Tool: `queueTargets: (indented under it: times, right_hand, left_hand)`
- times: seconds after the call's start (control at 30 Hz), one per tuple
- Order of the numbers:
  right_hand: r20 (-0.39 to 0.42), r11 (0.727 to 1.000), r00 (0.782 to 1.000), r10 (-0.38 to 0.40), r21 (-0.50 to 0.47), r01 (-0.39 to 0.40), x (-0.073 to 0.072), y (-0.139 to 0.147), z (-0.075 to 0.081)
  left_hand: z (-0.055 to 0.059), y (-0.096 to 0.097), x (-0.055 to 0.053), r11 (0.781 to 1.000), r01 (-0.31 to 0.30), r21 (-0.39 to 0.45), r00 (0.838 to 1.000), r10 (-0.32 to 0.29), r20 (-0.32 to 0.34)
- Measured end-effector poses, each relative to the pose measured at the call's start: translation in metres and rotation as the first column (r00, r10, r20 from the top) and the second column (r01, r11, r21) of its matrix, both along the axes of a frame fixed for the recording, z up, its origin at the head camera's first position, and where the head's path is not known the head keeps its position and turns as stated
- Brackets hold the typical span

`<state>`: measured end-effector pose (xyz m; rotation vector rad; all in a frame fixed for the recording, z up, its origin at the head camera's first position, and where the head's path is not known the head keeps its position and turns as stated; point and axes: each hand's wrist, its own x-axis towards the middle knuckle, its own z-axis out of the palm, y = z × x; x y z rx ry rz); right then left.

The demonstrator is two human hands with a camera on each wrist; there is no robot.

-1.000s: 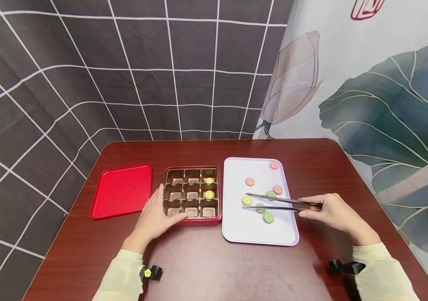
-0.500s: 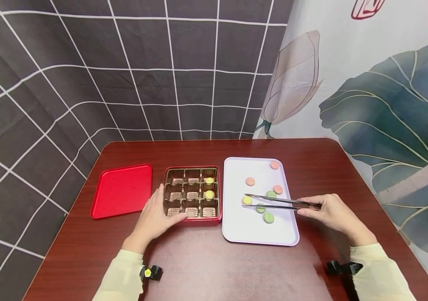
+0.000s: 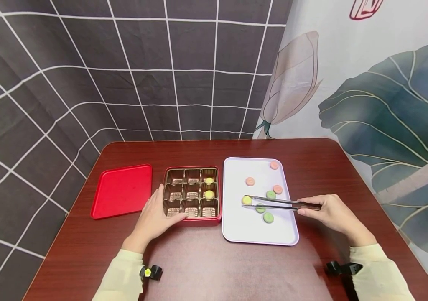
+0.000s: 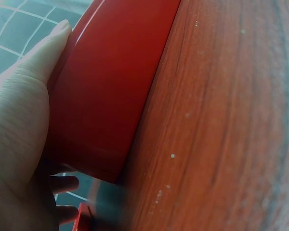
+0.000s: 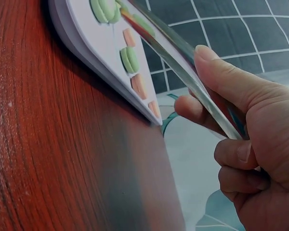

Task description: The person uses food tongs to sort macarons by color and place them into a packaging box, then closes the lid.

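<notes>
In the head view my right hand [image 3: 333, 211] grips metal tongs [image 3: 285, 201]. The tongs reach left over the white tray [image 3: 236, 228], their tips at either side of a yellow macaron [image 3: 247, 200]. Fingers and thumb wrap the tongs in the right wrist view, where a green macaron [image 5: 130, 59] shows on the tray. My left hand [image 3: 154, 219] holds the near left corner of the red box [image 3: 200, 223], its thumb along the front rim. The box has a gold insert with square compartments. Yellow macarons [image 3: 209, 195] sit in the back and middle compartments of its right column.
A red lid [image 3: 125, 190] lies left of the box. Several pink macarons [image 3: 250, 181] and green macarons [image 3: 268, 218] are spread on the tray, some under or beside the tongs. The brown table [image 3: 199, 267] ends before a dark grid curtain [image 3: 195, 88].
The upper arm of the tongs has come slightly down toward the yellow macaron, narrowing the gap. My left hand and the box stay where they were.
</notes>
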<state>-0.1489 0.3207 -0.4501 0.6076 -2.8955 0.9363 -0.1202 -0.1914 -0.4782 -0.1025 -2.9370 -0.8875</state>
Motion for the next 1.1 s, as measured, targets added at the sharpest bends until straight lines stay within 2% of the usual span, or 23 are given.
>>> queueTargets:
  times: [0.13, 0.23, 0.5, 0.8, 1.1]
  right_hand:
    - [-0.05, 1.0, 0.999, 0.013, -0.005, -0.013, 0.0, 0.0, -0.001]
    - [-0.056, 1.0, 0.998, 0.012, -0.007, -0.013, 0.0, 0.0, -0.001]
    - [-0.035, 1.0, 0.999, 0.007, -0.018, -0.007, 0.0, -0.002, 0.002]
    - [0.038, 0.999, 0.999, -0.011, -0.044, 0.013, -0.002, -0.006, 0.01]
    - [-0.005, 0.991, 0.999, 0.039, -0.126, -0.039, -0.005, -0.014, 0.015]
  left_hand:
    - [0.0, 0.0, 0.0, 1.0, -0.001, -0.004, 1.0, 0.001, 0.003]
    - [-0.001, 0.0, 0.0, 1.0, -0.002, -0.004, 1.0, 0.002, 0.004]
    - [0.0, 0.0, 0.0, 1.0, 0.004, 0.006, 1.0, -0.004, 0.0]
    - [0.0, 0.0, 0.0, 1.0, -0.005, 0.007, 1.0, 0.005, -0.006]
    - [0.001, -0.001, 0.0, 1.0, -0.004, 0.011, 1.0, 0.004, -0.002]
